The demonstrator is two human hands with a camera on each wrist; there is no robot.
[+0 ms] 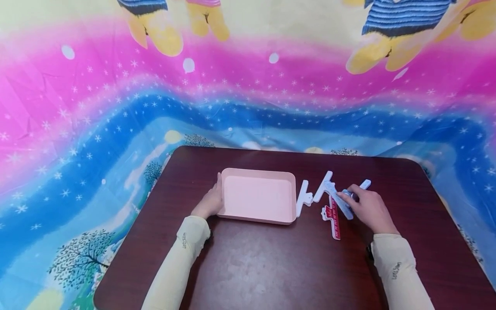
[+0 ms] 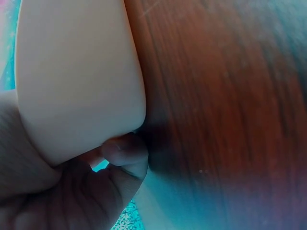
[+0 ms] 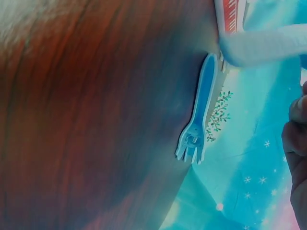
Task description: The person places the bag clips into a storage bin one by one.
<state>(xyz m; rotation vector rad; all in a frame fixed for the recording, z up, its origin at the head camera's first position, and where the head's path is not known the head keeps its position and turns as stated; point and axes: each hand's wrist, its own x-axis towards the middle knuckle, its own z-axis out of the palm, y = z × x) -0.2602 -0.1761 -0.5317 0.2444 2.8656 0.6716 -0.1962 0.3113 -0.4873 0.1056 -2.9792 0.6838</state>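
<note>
A pink tray (image 1: 257,198) lies at mid-table, its left end gripped by my left hand (image 1: 209,200). From the left wrist view, the thumb of that hand (image 2: 103,179) touches the tray's corner (image 2: 81,76). My right hand (image 1: 372,209) pinches a light blue clip (image 1: 342,206) over the group of clips. That clip (image 3: 264,45) looks blurred in the right wrist view, with part of the right hand (image 3: 297,139) at the edge. Another blue clip (image 1: 365,184) shows just beyond the right hand.
Two white clips (image 1: 302,198) (image 1: 323,187) lie right of the tray, and a red-and-white clip (image 1: 335,219) sits nearer the front. A patterned cloth (image 1: 252,103) hangs behind the dark brown table (image 1: 263,267).
</note>
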